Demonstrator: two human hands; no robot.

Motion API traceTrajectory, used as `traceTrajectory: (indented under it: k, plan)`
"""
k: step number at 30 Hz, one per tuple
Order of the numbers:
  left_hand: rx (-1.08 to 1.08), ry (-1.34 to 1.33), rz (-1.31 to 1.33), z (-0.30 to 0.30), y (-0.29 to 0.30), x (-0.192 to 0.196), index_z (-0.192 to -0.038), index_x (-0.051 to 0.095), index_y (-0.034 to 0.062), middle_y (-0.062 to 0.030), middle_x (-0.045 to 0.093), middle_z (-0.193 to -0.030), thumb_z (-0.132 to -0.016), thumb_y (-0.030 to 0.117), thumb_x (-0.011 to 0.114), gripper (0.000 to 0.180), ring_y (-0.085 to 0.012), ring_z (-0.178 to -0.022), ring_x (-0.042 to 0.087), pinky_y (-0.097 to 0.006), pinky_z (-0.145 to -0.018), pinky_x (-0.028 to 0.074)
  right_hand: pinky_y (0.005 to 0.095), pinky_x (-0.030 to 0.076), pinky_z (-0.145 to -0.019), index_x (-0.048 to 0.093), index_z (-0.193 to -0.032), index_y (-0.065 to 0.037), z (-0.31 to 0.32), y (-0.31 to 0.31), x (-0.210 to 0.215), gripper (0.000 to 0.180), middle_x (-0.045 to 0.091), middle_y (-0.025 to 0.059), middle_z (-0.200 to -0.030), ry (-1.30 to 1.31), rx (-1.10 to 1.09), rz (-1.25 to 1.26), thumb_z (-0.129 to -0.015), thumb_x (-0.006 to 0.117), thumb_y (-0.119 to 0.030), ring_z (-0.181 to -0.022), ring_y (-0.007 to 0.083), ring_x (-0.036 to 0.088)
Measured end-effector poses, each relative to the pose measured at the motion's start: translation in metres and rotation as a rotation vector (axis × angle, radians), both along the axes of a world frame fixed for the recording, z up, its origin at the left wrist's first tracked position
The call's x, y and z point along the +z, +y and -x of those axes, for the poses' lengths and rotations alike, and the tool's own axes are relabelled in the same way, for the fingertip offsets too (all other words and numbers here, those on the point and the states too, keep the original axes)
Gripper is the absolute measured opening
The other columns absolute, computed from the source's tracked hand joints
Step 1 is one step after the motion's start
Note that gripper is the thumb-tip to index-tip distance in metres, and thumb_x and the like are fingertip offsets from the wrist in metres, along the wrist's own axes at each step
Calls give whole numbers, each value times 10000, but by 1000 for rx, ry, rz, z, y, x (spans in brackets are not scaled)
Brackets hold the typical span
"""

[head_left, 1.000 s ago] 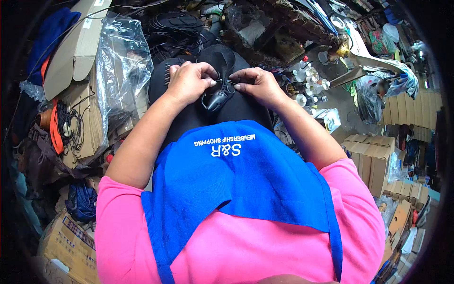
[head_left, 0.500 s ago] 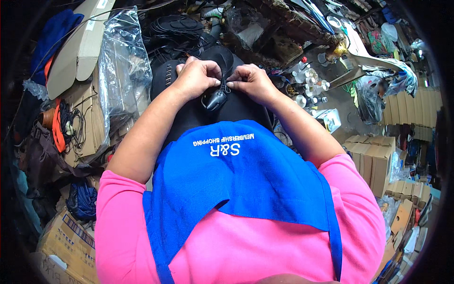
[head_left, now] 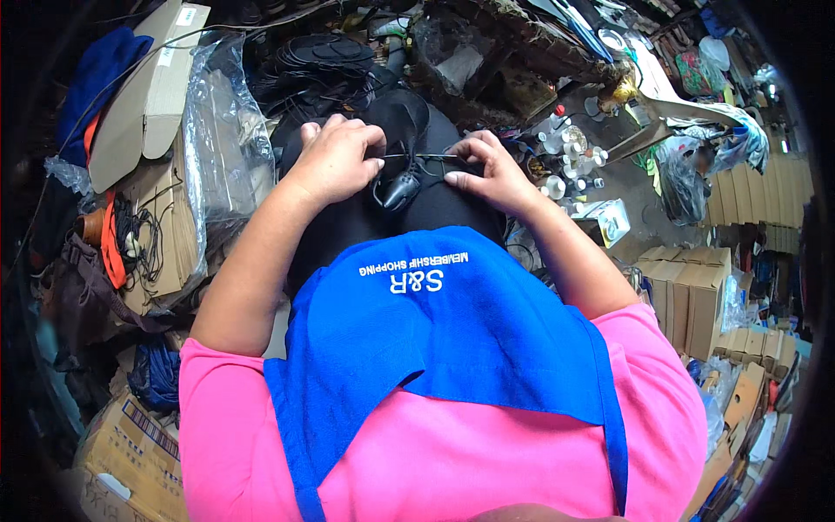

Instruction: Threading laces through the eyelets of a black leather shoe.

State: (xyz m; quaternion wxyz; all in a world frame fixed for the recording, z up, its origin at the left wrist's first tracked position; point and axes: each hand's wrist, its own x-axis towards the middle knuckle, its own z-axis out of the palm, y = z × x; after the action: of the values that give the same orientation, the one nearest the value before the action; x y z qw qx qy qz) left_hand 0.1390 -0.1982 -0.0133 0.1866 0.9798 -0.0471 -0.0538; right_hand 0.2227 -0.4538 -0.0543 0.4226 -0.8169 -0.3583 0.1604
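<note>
— Where is the work?
— A small black shoe part (head_left: 398, 187) lies on the dark cloth over the lap (head_left: 435, 217), between the hands. A thin black cord (head_left: 417, 157) runs taut above it.
— The grip?
— The left hand (head_left: 335, 157) is closed, pinching the cord's left end; the right hand (head_left: 487, 170) pinches the other end between thumb and fingertips.
— Changed since a second ago?
— The hands have drawn slightly apart, stretching the cord straighter.
— Containers?
— A clear plastic bag (head_left: 222, 148) at left, contents unclear; a cardboard box (head_left: 148, 87) beside it; small bottles (head_left: 570, 161) at right; stacked brown boxes (head_left: 696, 291) further right.
</note>
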Motion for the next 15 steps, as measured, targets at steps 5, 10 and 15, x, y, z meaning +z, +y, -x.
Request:
traceTrajectory:
  k: [5,10,15]
  plan:
    - [-40,97,67,-13,-4,4,-929,645,156,-27,664,-888,-829,247,614,138,-241,-973,571,-437,-862,317,312,470,-778,618,-960,-48,11,-19,4,220,532,71,-946,151,-89,39,-804,707,-175,-861,187,560]
    - [-133,138,143,-23,-2,-4,-954,640,130,-88,682,-916,-848,226,586,153,-289,-952,621,-454,-837,378,353,474,-764,579,-932,-21,11,-25,24,203,591,117,-918,190,-71,164,-836,659,-181,-852,243,591]
    - [-132,119,254,-24,-5,-6,-974,599,37,-181,650,-914,-851,153,585,170,-349,-891,629,-403,-765,490,376,481,-769,603,-967,-31,19,-24,17,273,608,139,-938,4,-73,186,-789,713,-206,-875,294,611]
